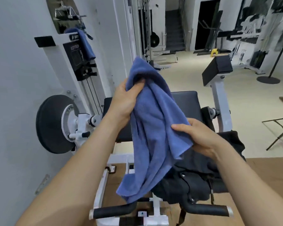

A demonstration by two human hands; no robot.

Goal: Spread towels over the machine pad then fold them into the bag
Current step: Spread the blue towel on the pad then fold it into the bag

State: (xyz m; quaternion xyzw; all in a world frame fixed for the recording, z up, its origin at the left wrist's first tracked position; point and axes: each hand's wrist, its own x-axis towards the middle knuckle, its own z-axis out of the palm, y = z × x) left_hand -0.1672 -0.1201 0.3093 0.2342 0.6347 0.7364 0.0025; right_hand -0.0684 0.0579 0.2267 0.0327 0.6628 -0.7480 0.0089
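Observation:
A blue towel [152,128] hangs bunched in the air above the machine. My left hand [126,101] is shut on its upper part, thumb pressed into the cloth. My right hand [199,137] grips the towel's right lower edge. Behind the towel lies the dark machine pad [186,101], mostly hidden. A black bag [191,181] sits slumped on the seat under my right hand, its opening hard to make out. A second blue towel [87,44] is draped over the top of the weight stack at the upper left.
Two black handle grips [114,211] [207,209] stick out at the near edge. A black roller pad [54,124] is at the left beside the white wall. A raised black pad on a white post [216,69] stands at the right. A folding table frame [279,128] is far right.

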